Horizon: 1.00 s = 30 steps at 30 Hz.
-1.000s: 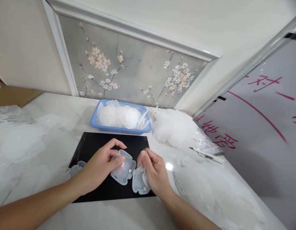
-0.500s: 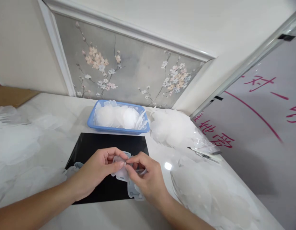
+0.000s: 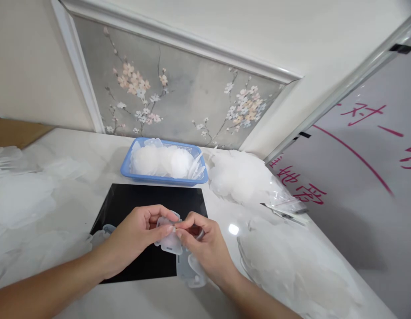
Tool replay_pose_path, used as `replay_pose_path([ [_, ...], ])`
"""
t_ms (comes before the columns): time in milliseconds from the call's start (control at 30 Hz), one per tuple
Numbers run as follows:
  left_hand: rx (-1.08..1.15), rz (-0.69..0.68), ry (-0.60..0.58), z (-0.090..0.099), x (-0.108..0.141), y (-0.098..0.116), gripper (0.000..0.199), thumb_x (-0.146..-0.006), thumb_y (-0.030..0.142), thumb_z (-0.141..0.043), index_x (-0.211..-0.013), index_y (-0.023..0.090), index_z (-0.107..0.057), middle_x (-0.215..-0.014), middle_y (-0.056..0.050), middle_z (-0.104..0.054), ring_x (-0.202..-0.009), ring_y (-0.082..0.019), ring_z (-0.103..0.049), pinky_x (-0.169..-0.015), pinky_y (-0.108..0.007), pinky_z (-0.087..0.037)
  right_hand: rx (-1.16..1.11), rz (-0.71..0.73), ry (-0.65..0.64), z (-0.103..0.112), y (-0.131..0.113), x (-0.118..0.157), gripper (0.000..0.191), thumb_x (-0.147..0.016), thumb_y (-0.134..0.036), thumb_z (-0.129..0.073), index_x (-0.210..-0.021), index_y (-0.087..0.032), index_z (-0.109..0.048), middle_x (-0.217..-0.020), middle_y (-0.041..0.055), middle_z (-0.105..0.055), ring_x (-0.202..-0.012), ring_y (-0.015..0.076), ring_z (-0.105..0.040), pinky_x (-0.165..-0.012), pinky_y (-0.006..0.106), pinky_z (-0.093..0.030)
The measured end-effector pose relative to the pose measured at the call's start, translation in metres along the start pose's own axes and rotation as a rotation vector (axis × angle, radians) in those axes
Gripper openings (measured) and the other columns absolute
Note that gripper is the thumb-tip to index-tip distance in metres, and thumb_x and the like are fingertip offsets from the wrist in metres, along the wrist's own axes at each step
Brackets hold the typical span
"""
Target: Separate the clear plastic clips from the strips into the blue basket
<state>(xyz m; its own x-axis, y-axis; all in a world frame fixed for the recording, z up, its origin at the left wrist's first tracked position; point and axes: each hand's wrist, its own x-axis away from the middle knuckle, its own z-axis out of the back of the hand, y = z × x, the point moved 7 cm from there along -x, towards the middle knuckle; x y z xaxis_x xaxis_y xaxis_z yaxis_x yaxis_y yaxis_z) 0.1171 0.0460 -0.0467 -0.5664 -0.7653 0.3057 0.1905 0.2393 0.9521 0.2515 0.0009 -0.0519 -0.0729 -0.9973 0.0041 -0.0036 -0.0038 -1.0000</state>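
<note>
Over a black mat (image 3: 152, 261), my left hand (image 3: 135, 235) pinches a translucent plastic piece (image 3: 170, 243) with small slots along its edge. My right hand (image 3: 207, 246) meets it there, thumb and forefinger closed at the same spot on the piece. The fingertips hide the exact join. A second translucent piece (image 3: 188, 270) hangs below my right hand and seems linked to the first. Another clear piece (image 3: 100, 237) lies at the mat's left edge, partly behind my left wrist.
Behind the mat stands a blue basket (image 3: 165, 179) of translucent pieces. Heaps of similar sheets lie left (image 3: 22, 199), right (image 3: 291, 266) and back right (image 3: 236, 177), near a clear plastic bag (image 3: 285, 197). A whiteboard (image 3: 351, 186) borders the right side; cardboard (image 3: 19, 132) sits far left.
The piece hanging below my right hand has swung slightly downward and right. My right fingers have shifted a little against the piece; my left hand stays nearly still.
</note>
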Motion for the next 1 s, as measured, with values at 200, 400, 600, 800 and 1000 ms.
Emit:
replay_pose_path([
  [200, 0.022, 0.006, -0.009, -0.001, 0.0, 0.002, 0.025, -0.078, 0.039, -0.074, -0.094, 0.02, -0.072, -0.088, -0.002, -0.071, -0.079, -0.016, -0.061, -0.073, -0.028, -0.045, 0.007, -0.032, 0.005, 0.0, -0.002, 0.0, 0.011, -0.074, -0.029, -0.066, -0.069, -0.019, -0.062, -0.068, -0.0003, -0.064, -0.058, 0.0117, -0.051, -0.056, 0.024, -0.043],
  [400, 0.028, 0.011, -0.014, -0.002, 0.0, 0.001, 0.023, -0.079, 0.038, -0.074, -0.093, 0.02, -0.072, -0.086, 0.0, -0.07, -0.078, -0.015, -0.061, -0.072, -0.026, -0.045, -0.013, -0.051, 0.009, -0.001, 0.001, 0.0, 0.014, -0.072, -0.03, -0.069, -0.071, -0.018, -0.061, -0.069, 0.0004, -0.063, -0.059, 0.0119, -0.05, -0.055, 0.024, -0.041],
  [600, 0.021, 0.006, -0.037, -0.002, 0.0, 0.002, 0.022, -0.08, 0.036, -0.072, -0.095, 0.019, -0.07, -0.086, -0.001, -0.069, -0.077, -0.015, -0.061, -0.071, -0.026, -0.044, 0.012, -0.046, -0.005, -0.001, 0.002, -0.002, 0.013, -0.075, -0.03, -0.066, -0.072, -0.018, -0.062, -0.064, -0.002, -0.057, -0.056, 0.0109, -0.045, -0.053, 0.024, -0.036],
  [800, 0.006, -0.047, -0.083, -0.003, -0.004, 0.005, 0.029, -0.085, 0.033, -0.065, -0.11, 0.023, -0.057, -0.081, 0.001, -0.068, -0.074, -0.016, -0.063, -0.071, -0.028, -0.047, -0.006, -0.094, 0.019, 0.014, 0.002, -0.011, 0.035, -0.076, -0.047, -0.074, -0.097, -0.02, -0.066, -0.064, -0.0044, -0.054, -0.06, 0.0134, -0.051, -0.059, 0.026, -0.041],
  [1000, -0.524, -0.132, -0.124, 0.029, 0.001, 0.03, 0.044, -0.091, 0.039, -0.053, -0.134, 0.029, -0.046, -0.101, -0.003, -0.069, -0.092, -0.022, -0.065, -0.082, -0.034, -0.048, -0.208, -0.278, -0.102, 0.013, 0.002, -0.007, 0.039, -0.073, -0.052, -0.08, -0.073, -0.016, -0.064, -0.054, -0.0047, -0.052, -0.048, 0.0075, -0.037, -0.047, 0.021, -0.027],
])
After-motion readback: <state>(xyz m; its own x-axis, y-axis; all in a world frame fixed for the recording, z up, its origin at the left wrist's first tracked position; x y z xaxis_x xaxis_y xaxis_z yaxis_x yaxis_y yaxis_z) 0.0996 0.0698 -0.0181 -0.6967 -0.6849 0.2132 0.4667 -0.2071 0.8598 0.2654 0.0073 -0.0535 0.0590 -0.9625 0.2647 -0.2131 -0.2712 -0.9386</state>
